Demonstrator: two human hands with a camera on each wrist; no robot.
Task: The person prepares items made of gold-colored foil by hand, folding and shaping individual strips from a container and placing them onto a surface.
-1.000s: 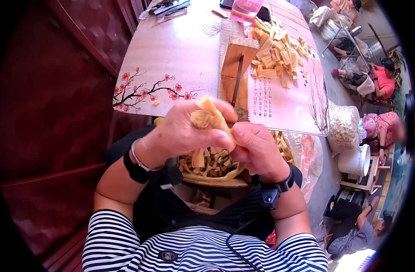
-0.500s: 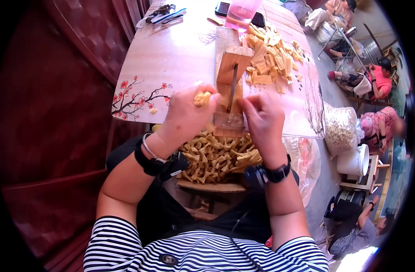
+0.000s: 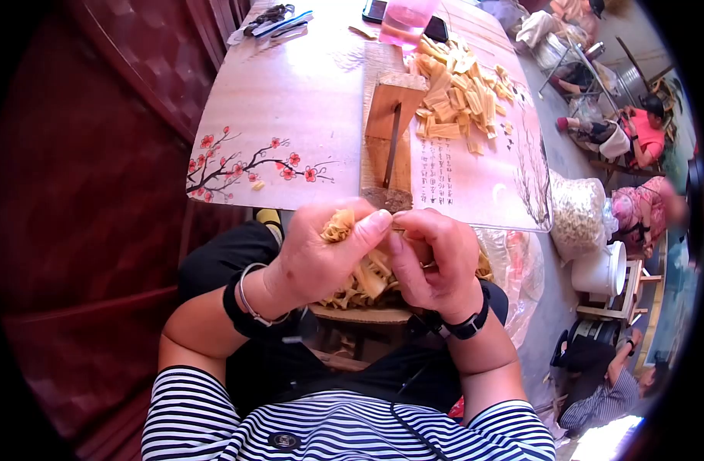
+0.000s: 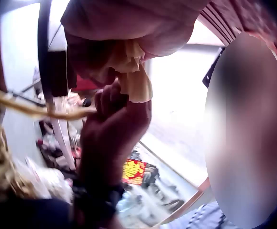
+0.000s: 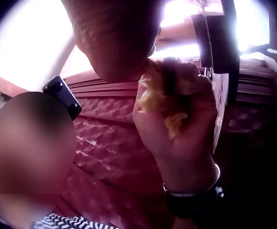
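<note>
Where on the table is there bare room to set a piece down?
Widest bare table lies left of the wooden cutter, beyond the blossom print. A smaller patch is right of the cutter, below the strip pile. Crowded: the basket under the left hand and right hand, gripping a strip.

head view: bright daylight floods the pale surface (image 3: 290,100), while the dark red panelling (image 3: 83,192) at the left lies in shade. the round fisheye frame bends straight edges and leaves black corners. left wrist view: backlit and soft, the right hand (image 4: 110,143) a dim, unfocused shape against blown-out white. right wrist view: glare blooms along the top; the left hand (image 5: 195,143) and the yellow strip (image 5: 153,102) it grips are shaded, slightly blurred.
</note>
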